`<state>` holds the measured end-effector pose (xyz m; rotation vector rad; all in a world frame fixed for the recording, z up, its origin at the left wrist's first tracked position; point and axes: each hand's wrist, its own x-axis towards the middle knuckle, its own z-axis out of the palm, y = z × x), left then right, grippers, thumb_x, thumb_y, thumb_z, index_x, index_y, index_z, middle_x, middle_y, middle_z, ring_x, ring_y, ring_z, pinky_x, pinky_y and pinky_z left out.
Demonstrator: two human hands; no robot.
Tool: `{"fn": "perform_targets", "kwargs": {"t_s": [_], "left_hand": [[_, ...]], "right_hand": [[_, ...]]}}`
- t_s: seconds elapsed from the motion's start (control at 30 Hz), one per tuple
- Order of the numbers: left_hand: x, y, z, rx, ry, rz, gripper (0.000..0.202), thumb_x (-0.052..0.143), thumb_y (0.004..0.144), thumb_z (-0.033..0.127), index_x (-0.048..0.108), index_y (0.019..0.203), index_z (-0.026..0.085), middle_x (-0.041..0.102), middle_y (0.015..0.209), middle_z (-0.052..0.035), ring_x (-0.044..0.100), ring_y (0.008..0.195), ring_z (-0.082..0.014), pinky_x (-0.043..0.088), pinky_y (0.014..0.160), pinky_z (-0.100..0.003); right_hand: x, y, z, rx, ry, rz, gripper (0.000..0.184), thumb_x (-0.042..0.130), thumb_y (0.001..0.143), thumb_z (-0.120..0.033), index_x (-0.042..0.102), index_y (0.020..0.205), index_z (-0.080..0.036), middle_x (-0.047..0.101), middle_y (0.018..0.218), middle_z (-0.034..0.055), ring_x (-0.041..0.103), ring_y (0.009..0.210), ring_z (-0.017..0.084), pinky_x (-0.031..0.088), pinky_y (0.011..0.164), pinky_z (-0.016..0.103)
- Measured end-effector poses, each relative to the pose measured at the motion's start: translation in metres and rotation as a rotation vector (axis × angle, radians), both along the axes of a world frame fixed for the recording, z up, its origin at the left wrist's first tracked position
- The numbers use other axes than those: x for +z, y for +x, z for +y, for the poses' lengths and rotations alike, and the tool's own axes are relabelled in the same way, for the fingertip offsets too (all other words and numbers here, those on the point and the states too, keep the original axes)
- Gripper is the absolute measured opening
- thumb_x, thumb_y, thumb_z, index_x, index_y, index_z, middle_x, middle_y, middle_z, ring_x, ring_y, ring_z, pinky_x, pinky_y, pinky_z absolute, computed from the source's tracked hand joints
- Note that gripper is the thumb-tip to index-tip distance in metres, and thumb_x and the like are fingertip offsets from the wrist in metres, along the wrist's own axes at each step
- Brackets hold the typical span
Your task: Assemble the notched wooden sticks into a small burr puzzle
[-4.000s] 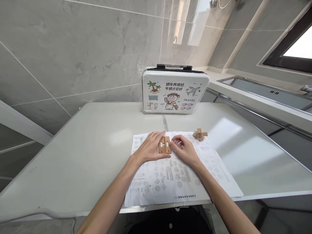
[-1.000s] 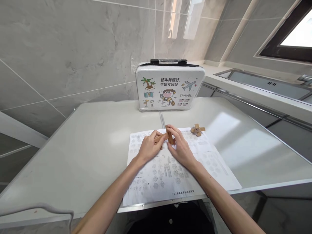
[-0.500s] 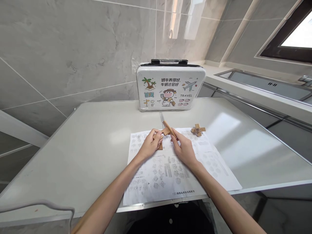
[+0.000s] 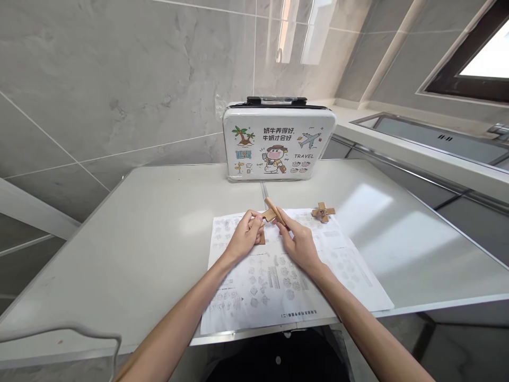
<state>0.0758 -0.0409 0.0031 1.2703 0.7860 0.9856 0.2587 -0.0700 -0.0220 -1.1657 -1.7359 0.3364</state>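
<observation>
Two light-brown wooden puzzle pieces meet crosswise above the printed sheet [image 4: 274, 297]. My left hand [image 4: 245, 233] is closed around one wooden puzzle piece [image 4: 269, 215], whose far end sticks out toward the right. The other piece, a longer wooden bar [image 4: 272, 204], slants across that end, and my right hand [image 4: 299, 239] pinches its near part. Below my left fingers another wooden piece [image 4: 262, 239] shows in part; I cannot tell whether it is held or lies on the paper. An assembled cross-shaped wooden puzzle [image 4: 323, 212] rests at the sheet's upper right.
A white cartoon-printed case [image 4: 278, 143] with a black handle stands upright at the back of the white table [image 4: 159, 228]. Behind it is a grey tiled wall. To the right runs a counter with a sink [image 4: 445, 139]. A grey cable [image 4: 71, 330] crosses the front left.
The slanted wooden bar has turned slightly in my right fingers. Both hands stay in nearly the same place, and the cross-shaped puzzle has not moved.
</observation>
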Motion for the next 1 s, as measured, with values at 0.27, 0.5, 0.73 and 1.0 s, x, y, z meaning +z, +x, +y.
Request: {"fn": "perform_targets", "kwargs": {"t_s": [0.27,0.5,0.73,1.0], "left_hand": [[-0.0012,-0.0042,0.0051,-0.025,0.004,-0.004,0.047,0.062,0.094,0.068,0.046,0.091,0.024,0.030,0.062,0.0110,0.023,0.048,-0.0069,0.020,0.045,-0.019],[0.0022,0.0016,-0.0005,0.066,0.004,0.006,0.044,0.062,0.096,0.065,0.048,0.093,0.023,0.035,0.065,0.0097,0.028,0.050,-0.0074,0.024,0.046,-0.019],[0.0023,-0.0038,0.0036,-0.006,-0.006,0.018,0.048,0.063,0.093,0.068,0.047,0.090,0.023,0.035,0.064,0.0102,0.025,0.047,-0.0061,0.022,0.045,-0.019],[0.0025,0.0021,-0.0008,0.070,0.002,0.032,0.045,0.060,0.096,0.066,0.047,0.092,0.023,0.037,0.065,0.0097,0.028,0.050,-0.0070,0.026,0.047,-0.019]], "right_hand": [[-0.0030,0.0029,0.0014,0.053,-0.053,0.015,0.050,0.046,0.108,-0.025,0.050,0.158,-0.024,0.080,0.107,0.0072,0.073,0.082,0.021,0.059,0.075,0.034],[-0.0011,0.0009,0.0016,0.036,-0.051,-0.009,0.050,0.046,0.109,-0.028,0.051,0.158,-0.022,0.080,0.109,0.0090,0.071,0.081,0.022,0.058,0.071,0.034],[-0.0004,0.0023,0.0007,0.077,-0.068,-0.004,0.049,0.045,0.109,-0.025,0.051,0.158,-0.024,0.080,0.107,0.0075,0.071,0.081,0.021,0.057,0.070,0.032],[-0.0023,0.0002,0.0017,0.049,-0.051,-0.024,0.050,0.046,0.108,-0.028,0.051,0.158,-0.023,0.080,0.106,0.0081,0.071,0.079,0.021,0.057,0.068,0.032]]}}
